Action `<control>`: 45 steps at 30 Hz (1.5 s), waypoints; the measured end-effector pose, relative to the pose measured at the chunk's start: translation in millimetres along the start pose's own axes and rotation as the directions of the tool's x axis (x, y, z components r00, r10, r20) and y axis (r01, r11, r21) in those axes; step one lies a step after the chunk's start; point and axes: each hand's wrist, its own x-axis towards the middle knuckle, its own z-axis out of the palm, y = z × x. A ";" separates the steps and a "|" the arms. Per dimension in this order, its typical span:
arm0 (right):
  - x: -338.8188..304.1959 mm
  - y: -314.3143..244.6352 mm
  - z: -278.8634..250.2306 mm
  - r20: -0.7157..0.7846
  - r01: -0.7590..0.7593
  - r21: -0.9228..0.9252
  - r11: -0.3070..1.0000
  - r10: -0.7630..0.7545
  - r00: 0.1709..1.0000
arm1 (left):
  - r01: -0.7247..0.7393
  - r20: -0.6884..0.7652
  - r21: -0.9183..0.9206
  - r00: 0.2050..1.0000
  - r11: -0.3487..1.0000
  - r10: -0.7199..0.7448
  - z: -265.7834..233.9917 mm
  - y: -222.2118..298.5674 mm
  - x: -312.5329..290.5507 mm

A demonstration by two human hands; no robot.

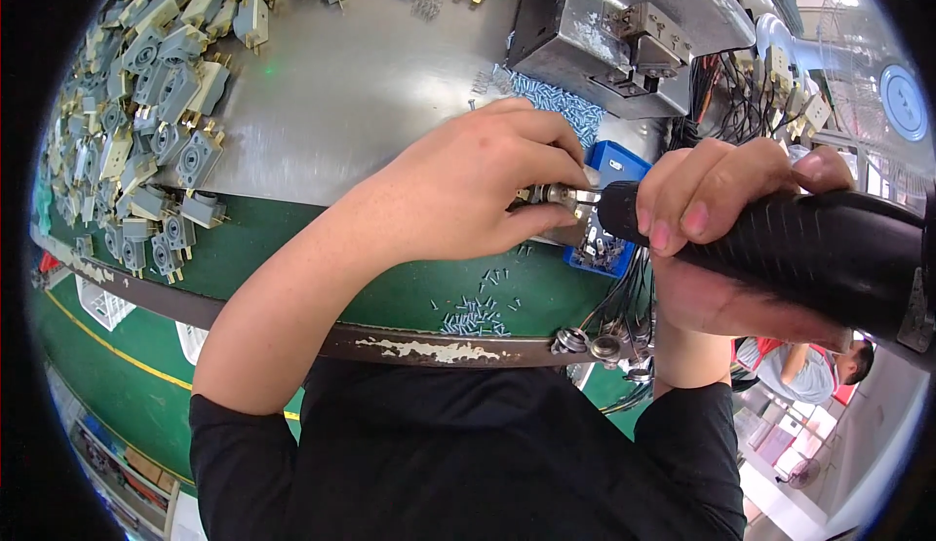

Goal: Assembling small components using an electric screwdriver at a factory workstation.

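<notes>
My right hand [721, 200] is wrapped round a black electric screwdriver [819, 258], held nearly level. The driver's bit points left and meets a small metal part [556, 194] between the thumb and fingers of my left hand [487, 180]. Fingers cover most of that part, so its full shape cannot be told. Just behind and beneath the bit lies a blue tray [597, 260] with small metal pieces in it. A heap of bluish screws [561, 102] is spread beyond my left fingers. Nearer my body, a smaller pile of screws [476, 317] rests on the green mat [400, 292].
Many grey and cream sockets [175, 93] with brass prongs are piled at the left. A metal fixture [614, 34] stands at the far right of the steel sheet [331, 83]. Black wires [634, 307] and round metal parts [604, 348] hang by the table edge. Another person [804, 370] is at the right.
</notes>
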 end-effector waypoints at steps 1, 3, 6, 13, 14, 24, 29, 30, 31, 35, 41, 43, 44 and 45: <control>-1.1 0.7 1.9 0.000 0.000 0.001 1.000 0.000 1.000 | 0.005 0.004 0.001 1.000 1.000 -0.005 -0.3 0.7 -0.2; -3.3 3.5 8.7 -0.097 0.017 0.090 0.996 -0.008 0.995 | 0.007 0.005 0.005 1.000 1.000 -0.007 -0.6 1.6 -1.2; -5.6 1.7 11.0 -0.119 -0.017 0.097 0.995 0.029 0.992 | 0.006 0.003 -0.003 1.000 1.000 -0.006 0.4 1.5 -0.8; 28.5 -28.2 -9.7 -0.138 -0.026 0.150 0.988 0.047 0.989 | -0.017 0.021 0.006 1.000 1.000 0.017 -1.9 4.0 3.6; 39.4 -29.0 -19.7 -0.136 0.027 0.142 0.989 -0.007 0.991 | -0.034 0.029 0.009 0.999 0.999 0.033 -1.3 5.1 3.6; 82.0 3.4 -41.5 -0.630 -0.144 -0.205 0.968 -0.018 0.777 | 0.022 0.021 -0.012 1.000 1.000 -0.021 -2.4 8.6 3.5; 85.0 9.7 -45.6 -0.547 -0.141 -0.188 0.972 0.016 0.837 | 0.046 0.036 0.007 0.998 0.999 -0.046 -4.5 10.7 4.2; 86.4 9.7 -42.3 -0.549 -0.154 -0.206 0.966 0.016 0.836 | 0.055 0.040 0.004 0.998 0.998 -0.056 -4.7 10.4 4.1; 87.3 9.9 -40.5 -0.550 -0.167 -0.224 0.960 0.017 0.835 | 0.065 0.044 0.002 0.997 0.998 -0.065 -5.1 10.2 4.2; 86.6 12.4 -43.4 -0.527 -0.156 -0.252 0.955 0.000 0.850 | 0.061 0.049 0.007 0.997 0.998 -0.062 -6.0 9.6 6.3; 87.3 15.4 -41.9 -0.507 -0.143 -0.265 0.954 -0.012 0.862 | 0.046 0.044 0.014 0.998 0.999 -0.047 -5.7 9.9 6.5; 88.1 15.0 -36.8 -0.524 -0.142 -0.242 0.960 -0.006 0.852 | 0.057 0.045 0.015 0.997 0.998 -0.058 -6.0 11.8 4.8; 85.8 15.8 -38.3 -0.522 -0.139 -0.239 0.961 -0.007 0.853 | 0.058 0.043 0.019 0.997 0.998 -0.059 -5.7 12.7 3.6; 83.4 16.9 -41.3 -0.521 -0.114 -0.173 0.978 0.007 0.854 | 0.054 0.045 0.018 0.997 0.998 -0.054 -5.9 12.6 3.7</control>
